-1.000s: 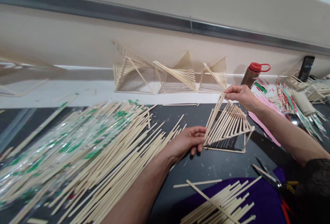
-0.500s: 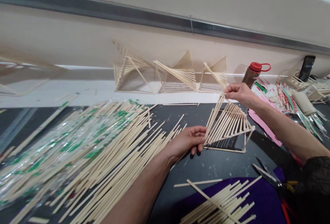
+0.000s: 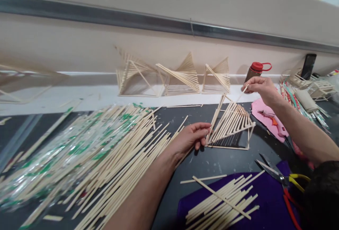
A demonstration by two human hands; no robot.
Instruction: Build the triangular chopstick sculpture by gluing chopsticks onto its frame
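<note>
A model made of thin wooden sticks stands on the dark table, its sticks fanned in a twisted row over a square base. Fingers of my left hand are closed on its left lower corner. My right hand is raised beyond the model's far right side, pinching the upper end of a thin wooden stick. This stick slants down toward the row; whether its lower end touches the model I cannot tell.
Loose long sticks and plastic-wrapped bundles spread at left. Short sticks lie on purple cloth, beside shears. Similar stick models, a red-capped bottle and a phone stand along the wall.
My right hand has moved right, away from the model's top corner, with a stick pinched in its fingers. My left hand stays at the lower corner. The view has shifted slightly.
</note>
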